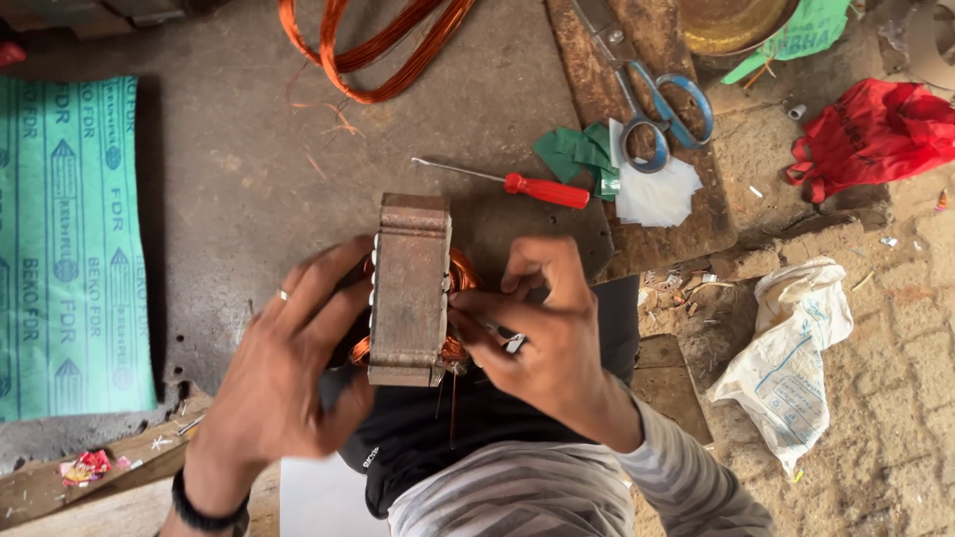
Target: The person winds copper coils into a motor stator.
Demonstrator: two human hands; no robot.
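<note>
Left hand (284, 363) wrapped around the side of a rusty metal stator core (409, 288), fingers spread along its left face, a ring on one finger and a dark band at the wrist. Right hand (542, 323) closed in a pinch against the core's right face, gripping a small metal tool (502, 336) at the copper winding (460, 283) bulging there. Core held upright over the lap, above a dark cloth (428, 428), just off the near edge of the grey work surface (229, 179). Winding mostly hidden behind core and fingers; tool tip too small to make out. Beyond, mid-surface: a red-handled screwdriver (527, 187). At the far edge, a loop of copper wire (373, 50), cut off by the frame. On a wooden board (686, 214) to the right, blue-handled scissors (652, 104) over green and white paper scraps (637, 179). Brass-coloured bowl (731, 25) at the far right corner, contents unclear. Green printed sheet (70, 249) along the left edge.
</note>
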